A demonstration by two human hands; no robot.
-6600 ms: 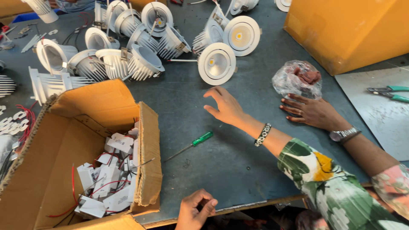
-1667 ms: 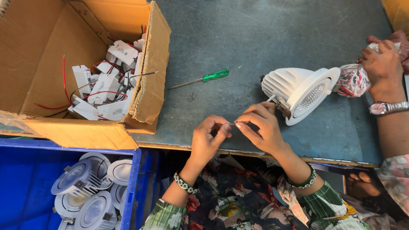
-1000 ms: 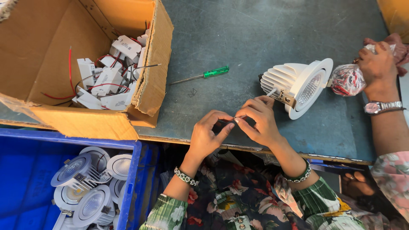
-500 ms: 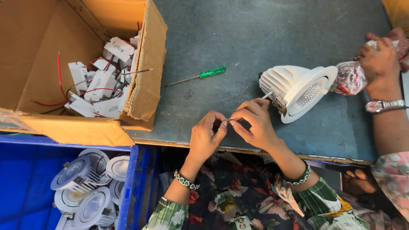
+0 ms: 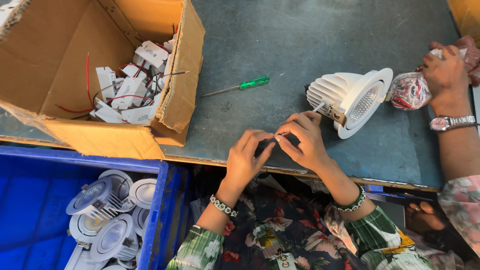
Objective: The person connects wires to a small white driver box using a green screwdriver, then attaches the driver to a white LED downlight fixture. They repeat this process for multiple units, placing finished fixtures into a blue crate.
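Note:
My left hand (image 5: 247,157) and my right hand (image 5: 302,140) meet over the table's front edge, fingertips pinched together on a thin wire end (image 5: 278,135). The wire runs from a white finned downlight (image 5: 350,100) that lies on its side just right of my right hand. A green-handled screwdriver (image 5: 240,86) lies on the grey table (image 5: 280,40) above my hands, apart from them.
An open cardboard box (image 5: 95,65) with white driver units and red wires stands at the left. Below it a blue crate (image 5: 45,200) holds several downlights. Another person's hand (image 5: 445,70) with a wristwatch holds a clear bag of small parts (image 5: 409,91) at the right.
My hands have stayed together at the table edge, working the wire. The downlight has shifted slightly. The view has drifted a little.

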